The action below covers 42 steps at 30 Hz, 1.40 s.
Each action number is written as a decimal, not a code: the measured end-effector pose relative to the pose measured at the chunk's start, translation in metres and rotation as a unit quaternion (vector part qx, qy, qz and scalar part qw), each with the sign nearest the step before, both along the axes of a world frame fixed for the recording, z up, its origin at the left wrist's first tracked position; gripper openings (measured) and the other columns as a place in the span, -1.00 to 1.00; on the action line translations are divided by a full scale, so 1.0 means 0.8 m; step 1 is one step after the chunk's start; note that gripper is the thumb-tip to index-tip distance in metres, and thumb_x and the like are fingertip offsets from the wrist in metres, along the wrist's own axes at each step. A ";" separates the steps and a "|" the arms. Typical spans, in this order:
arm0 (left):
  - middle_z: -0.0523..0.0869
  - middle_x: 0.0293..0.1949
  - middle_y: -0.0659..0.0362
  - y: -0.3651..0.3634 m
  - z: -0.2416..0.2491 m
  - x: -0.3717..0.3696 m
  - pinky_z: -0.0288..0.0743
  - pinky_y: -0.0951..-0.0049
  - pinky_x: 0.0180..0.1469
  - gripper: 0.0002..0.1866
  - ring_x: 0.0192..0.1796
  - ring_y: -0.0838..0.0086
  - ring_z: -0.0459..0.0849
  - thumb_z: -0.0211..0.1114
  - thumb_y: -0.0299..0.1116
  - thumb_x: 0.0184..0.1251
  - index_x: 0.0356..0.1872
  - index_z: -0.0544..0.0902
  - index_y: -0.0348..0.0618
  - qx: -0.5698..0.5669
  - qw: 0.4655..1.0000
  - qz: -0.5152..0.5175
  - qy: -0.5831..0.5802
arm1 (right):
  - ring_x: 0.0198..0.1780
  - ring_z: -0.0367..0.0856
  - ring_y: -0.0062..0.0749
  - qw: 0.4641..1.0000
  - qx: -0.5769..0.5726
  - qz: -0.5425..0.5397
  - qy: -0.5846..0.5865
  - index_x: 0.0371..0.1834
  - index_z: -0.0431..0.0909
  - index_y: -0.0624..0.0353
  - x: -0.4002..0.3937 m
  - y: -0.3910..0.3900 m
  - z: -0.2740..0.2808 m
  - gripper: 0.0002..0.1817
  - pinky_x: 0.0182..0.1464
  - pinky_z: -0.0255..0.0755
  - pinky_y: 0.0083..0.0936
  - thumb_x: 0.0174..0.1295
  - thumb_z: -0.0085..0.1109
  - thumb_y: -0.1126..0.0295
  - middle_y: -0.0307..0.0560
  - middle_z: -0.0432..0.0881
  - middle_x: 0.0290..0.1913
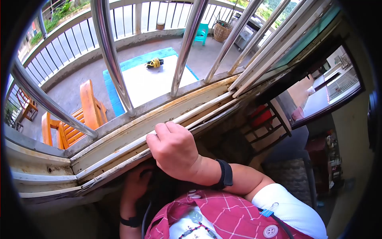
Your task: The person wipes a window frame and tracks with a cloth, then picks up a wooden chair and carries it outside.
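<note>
My right hand (pixel 174 150) is closed in a fist against the white window track (pixel 131 145) on the sill. Whatever its fingers may hold is hidden under them. The track has several long grooves with brown stains and flaking paint. Lower down, my left hand (pixel 136 184) is in shadow below the sill's inner edge, its fingers too dark to make out. A thin dark curved thing (pixel 147 173) shows beside it. Both wrists wear black bands.
Metal bars (pixel 110 59) stand along the outer sill. Beyond them are a white table (pixel 149 81) with blue edges, a coil of yellow cord (pixel 154 63), and a wooden chair (pixel 79 115). Sliding window frames (pixel 274 49) are to the right, with a dark chair (pixel 266 123) indoors.
</note>
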<state>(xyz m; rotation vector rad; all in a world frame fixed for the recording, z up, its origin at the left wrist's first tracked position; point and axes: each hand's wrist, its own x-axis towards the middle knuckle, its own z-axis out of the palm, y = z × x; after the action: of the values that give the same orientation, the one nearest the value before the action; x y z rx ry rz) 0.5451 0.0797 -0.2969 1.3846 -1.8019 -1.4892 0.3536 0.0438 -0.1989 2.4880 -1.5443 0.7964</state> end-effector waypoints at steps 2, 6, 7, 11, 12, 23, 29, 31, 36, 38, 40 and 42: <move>0.74 -0.10 0.00 0.001 0.002 0.002 0.49 0.32 0.13 -0.73 0.02 0.30 0.69 0.25 -0.41 0.31 0.01 0.66 -0.13 -0.032 0.999 0.001 -0.012 | -0.32 0.55 -0.15 0.998 -0.001 -0.004 -0.058 -0.44 0.54 0.12 -0.013 -0.004 -0.003 -0.94 -0.26 0.45 -0.31 0.02 0.20 0.44 -0.06 0.50 -0.42; 0.74 -0.08 -0.01 0.001 0.011 -0.024 0.50 0.29 0.11 -0.74 0.04 0.20 0.70 0.26 -0.38 0.31 0.01 0.67 -0.08 -0.062 0.997 0.001 -0.054 | -0.29 0.54 -0.16 0.991 0.015 -0.077 -0.112 -0.46 0.55 0.09 -0.047 -0.006 0.000 -0.74 -0.15 0.39 -0.25 -0.03 0.34 0.17 -0.08 0.50 -0.38; 0.74 -0.08 -0.01 -0.001 0.012 -0.034 0.50 0.29 0.11 -0.74 0.04 0.20 0.70 0.26 -0.38 0.31 0.01 0.67 -0.08 -0.060 0.996 0.011 -0.057 | -0.28 0.54 -0.15 0.992 0.031 -0.092 -0.087 -0.45 0.56 0.08 -0.054 -0.004 0.003 -0.70 -0.14 0.35 -0.24 -0.05 0.35 0.10 -0.09 0.50 -0.39; 0.73 -0.08 -0.03 -0.005 0.015 -0.066 0.53 0.27 0.08 -0.74 0.02 0.10 0.70 0.24 -0.32 0.32 0.00 0.67 -0.08 -0.050 0.997 -0.064 0.004 | -0.31 0.60 -0.17 0.990 0.055 -0.127 -0.022 -0.51 0.60 0.08 -0.080 -0.005 0.007 -0.73 -0.16 0.34 -0.24 0.00 0.32 0.11 -0.08 0.60 -0.46; 0.73 -0.08 -0.03 -0.005 0.015 -0.070 0.53 0.27 0.08 -0.74 0.02 0.10 0.70 0.24 -0.32 0.32 0.00 0.67 -0.08 -0.044 0.998 -0.051 -0.004 | -0.31 0.61 -0.17 0.989 0.068 -0.129 -0.014 -0.51 0.60 0.08 -0.082 -0.004 0.013 -0.73 -0.16 0.34 -0.24 0.02 0.31 0.11 -0.08 0.63 -0.45; 0.74 -0.07 0.03 0.014 -0.011 -0.019 0.48 0.36 0.13 -0.75 0.03 0.34 0.68 0.21 -0.42 0.36 0.03 0.66 -0.12 0.004 0.999 0.018 0.034 | -0.54 0.64 -0.10 0.985 0.131 -0.044 0.107 -0.56 0.53 0.14 -0.022 -0.007 0.023 -0.73 -0.46 0.49 -0.29 0.28 0.13 0.28 -0.02 0.59 -0.61; 0.73 -0.05 -0.03 0.023 -0.011 0.018 0.48 0.28 0.18 -0.76 0.08 0.18 0.68 0.22 -0.44 0.32 -0.01 0.67 -0.16 -0.023 0.996 0.084 0.030 | -0.57 0.59 -0.04 0.989 0.137 -0.029 0.047 -0.55 0.46 0.14 0.000 0.000 0.013 -0.73 -0.50 0.44 -0.21 0.29 0.13 0.29 0.01 0.55 -0.63; 0.73 -0.05 -0.03 0.027 -0.012 0.029 0.47 0.28 0.18 -0.75 0.08 0.18 0.68 0.23 -0.44 0.32 -0.01 0.67 -0.17 -0.022 0.996 0.087 0.003 | -0.59 0.59 -0.05 0.991 0.129 -0.012 0.016 -0.55 0.45 0.13 0.015 0.001 0.013 -0.73 -0.51 0.44 -0.22 0.29 0.13 0.29 -0.01 0.55 -0.63; 0.74 -0.06 -0.05 0.042 -0.009 0.057 0.47 0.30 0.17 -0.74 0.06 0.23 0.69 0.24 -0.44 0.30 -0.01 0.68 -0.18 -0.046 0.990 0.117 -0.060 | -0.65 0.56 -0.13 0.996 0.074 0.055 -0.002 -0.57 0.45 0.12 0.065 0.005 0.003 -0.76 -0.54 0.42 -0.29 0.24 0.16 0.33 -0.06 0.51 -0.70; 0.74 -0.11 -0.06 0.055 0.000 0.068 0.49 0.35 0.11 -0.74 0.00 0.29 0.71 0.23 -0.47 0.29 -0.02 0.68 -0.22 -0.023 0.979 0.198 -0.051 | -0.64 0.56 -0.17 0.996 0.067 0.058 -0.001 -0.58 0.45 0.11 0.083 0.006 -0.004 -0.80 -0.55 0.41 -0.33 0.18 0.16 0.38 -0.07 0.52 -0.66; 0.75 -0.13 -0.05 0.067 0.003 0.082 0.50 0.37 0.07 -0.75 -0.03 0.32 0.72 0.23 -0.48 0.28 -0.03 0.68 -0.24 -0.022 0.976 0.210 -0.055 | -0.62 0.57 -0.19 0.994 0.047 0.094 -0.033 -0.59 0.45 0.12 0.101 0.007 -0.008 -0.87 -0.54 0.41 -0.35 0.06 0.16 0.43 -0.06 0.52 -0.62; 0.75 -0.16 -0.05 0.079 0.010 0.092 0.51 0.39 0.03 -0.76 -0.06 0.36 0.72 0.23 -0.49 0.28 -0.04 0.68 -0.26 -0.027 0.972 0.225 -0.062 | -0.58 0.61 -0.23 0.992 0.060 0.105 -0.028 -0.59 0.47 0.13 0.120 0.011 -0.005 -0.94 -0.54 0.43 -0.37 -0.07 0.16 0.46 -0.06 0.53 -0.58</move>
<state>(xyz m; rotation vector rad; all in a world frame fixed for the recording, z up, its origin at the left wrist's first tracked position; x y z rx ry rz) 0.6184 0.1431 -0.2886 1.7465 -1.4481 -1.1296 0.4499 0.0524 -0.2029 2.7732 -1.4030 0.8308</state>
